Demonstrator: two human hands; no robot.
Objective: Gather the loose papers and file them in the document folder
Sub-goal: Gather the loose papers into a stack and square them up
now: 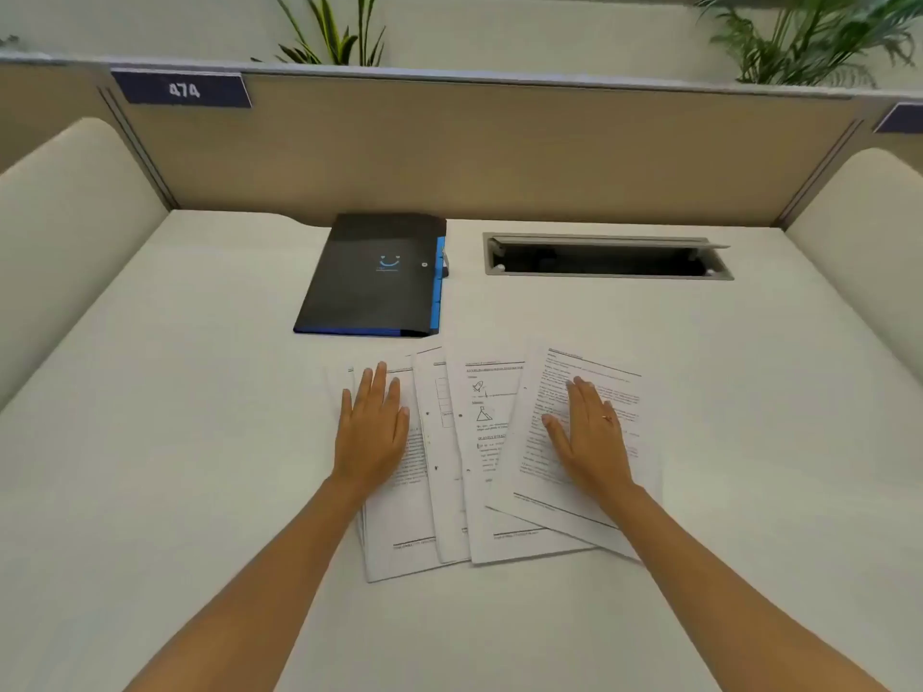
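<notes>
Several printed white papers (482,472) lie fanned out and overlapping on the white desk (200,392). My left hand (372,427) rests flat, palm down, on the leftmost sheets. My right hand (592,434), with a ring on one finger, lies flat on the rightmost sheet, which is tilted clockwise. Both hands have fingers extended and hold nothing. Just beyond the papers sits a closed black document folder (372,287) with a blue edge and a blue smile mark on its cover.
An open cable hatch (607,257) is set into the desk right of the folder. A beige partition (474,152) closes the back, with a "474" sign (182,89). Rounded cream side panels (65,232) flank the desk. Plants (334,37) stand behind the partition.
</notes>
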